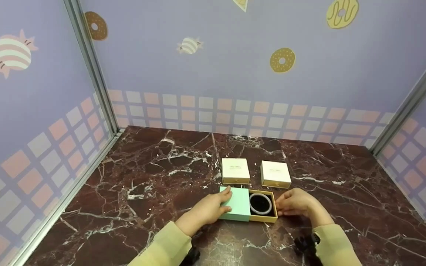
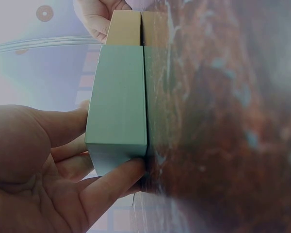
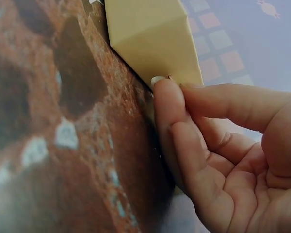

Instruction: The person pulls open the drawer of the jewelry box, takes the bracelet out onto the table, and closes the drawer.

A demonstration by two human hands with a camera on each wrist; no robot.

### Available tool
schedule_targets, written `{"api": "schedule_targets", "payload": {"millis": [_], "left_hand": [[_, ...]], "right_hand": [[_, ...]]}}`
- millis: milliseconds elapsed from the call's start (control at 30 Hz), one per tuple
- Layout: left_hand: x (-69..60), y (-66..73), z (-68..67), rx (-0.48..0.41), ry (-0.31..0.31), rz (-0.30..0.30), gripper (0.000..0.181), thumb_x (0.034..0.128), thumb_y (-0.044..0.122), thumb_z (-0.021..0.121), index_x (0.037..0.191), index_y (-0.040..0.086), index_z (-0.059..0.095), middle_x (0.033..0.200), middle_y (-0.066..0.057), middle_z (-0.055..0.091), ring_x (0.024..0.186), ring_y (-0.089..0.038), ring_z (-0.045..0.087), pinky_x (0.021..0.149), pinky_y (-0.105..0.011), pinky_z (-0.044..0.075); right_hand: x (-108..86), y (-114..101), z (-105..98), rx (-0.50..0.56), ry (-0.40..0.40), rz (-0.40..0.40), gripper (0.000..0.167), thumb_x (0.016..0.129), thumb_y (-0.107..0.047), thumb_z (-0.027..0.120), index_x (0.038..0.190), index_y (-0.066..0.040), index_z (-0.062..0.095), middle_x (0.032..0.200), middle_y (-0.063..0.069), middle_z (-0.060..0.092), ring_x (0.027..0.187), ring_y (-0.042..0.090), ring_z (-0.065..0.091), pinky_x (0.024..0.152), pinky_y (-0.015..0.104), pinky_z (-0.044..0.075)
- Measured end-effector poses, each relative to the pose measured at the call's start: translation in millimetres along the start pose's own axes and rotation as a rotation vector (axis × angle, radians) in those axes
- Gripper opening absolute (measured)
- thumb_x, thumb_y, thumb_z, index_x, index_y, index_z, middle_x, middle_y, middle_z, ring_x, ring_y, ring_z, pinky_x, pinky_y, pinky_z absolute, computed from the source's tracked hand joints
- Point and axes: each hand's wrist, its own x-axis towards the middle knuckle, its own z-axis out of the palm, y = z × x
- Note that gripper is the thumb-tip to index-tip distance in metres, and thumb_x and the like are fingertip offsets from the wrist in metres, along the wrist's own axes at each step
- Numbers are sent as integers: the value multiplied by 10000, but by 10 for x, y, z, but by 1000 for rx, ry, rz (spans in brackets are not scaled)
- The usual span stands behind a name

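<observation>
A mint-green box sleeve (image 1: 237,203) lies on the table, with a yellow drawer (image 1: 275,207) slid partway out of its right side. Inside the drawer a pale round bangle (image 1: 260,204) sits on a black lining. My left hand (image 1: 209,207) grips the sleeve's left end; in the left wrist view its fingers (image 2: 116,187) wrap that end. At the drawer's outer end, my right hand (image 1: 296,203) pinches with thumb and fingertips what looks like a small pull at the end wall (image 3: 155,53). The pull itself is mostly hidden by the fingers.
Two cream boxes, one on the left (image 1: 235,170) and one on the right (image 1: 276,173), stand just behind the green one. Underneath is a dark red marbled table (image 1: 154,207). Lilac panels (image 1: 213,66) with metal corner posts close off the back and both sides.
</observation>
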Motion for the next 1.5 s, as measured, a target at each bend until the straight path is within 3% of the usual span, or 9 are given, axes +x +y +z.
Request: {"api": "schedule_targets", "payload": {"millis": [233,467,667,767,967,1200,1500], "left_hand": [[-3,3,-3,5,4,12,589,1009,226,654,1525,13,469,1661,-115,359,1413,-372,516,1173,-478,452],[1,4,-4,0,-3,4,591,1010,231,652,1529,20,465,1667,-109,350,1427,-367,503,1184,-480,440],[-2,-1,-4,-7,-1,2,595,1009,235,652,1531,20,463,1669,-105,349,1435,-361,497,1186,-482,437],[-5,-2,-3,-6,2,4,595,1008,234,654,1528,16,466,1666,-106,354,1426,-362,506,1181,-478,443],[-6,4,-5,-7,2,0,595,1005,239,657,1528,23,470,1665,-105,355,1426,-362,507,1181,-485,442],[-8,2,-2,1,10,6,594,999,234,662,1519,14,478,1658,-113,365,1421,-363,513,1187,-479,438],[-9,6,-8,-5,12,7,592,999,232,660,1519,14,479,1655,-120,367,1431,-367,501,1194,-484,427]], "right_hand": [[-35,-57,-24,-13,21,-17,176,936,-50,697,1053,77,731,803,-2,772,728,96,731,675,199,618],[-46,-166,1,-49,214,-90,231,945,-72,710,1090,107,733,824,21,789,728,66,731,666,178,607],[-73,-284,125,-127,294,-230,288,948,-58,702,1148,149,703,944,166,797,771,99,746,724,266,639],[-74,-320,213,-201,336,-299,259,928,-42,718,1108,145,721,941,205,787,754,112,734,727,306,652],[-54,-354,380,-426,461,-358,106,894,-40,750,973,5,806,953,132,797,809,140,698,742,259,567],[-66,-366,505,-539,456,-384,95,906,-6,732,957,-39,805,966,128,789,894,289,748,785,426,629],[-44,-356,579,-641,439,-417,112,882,32,739,961,-22,797,961,128,786,881,290,754,791,439,639]]}}
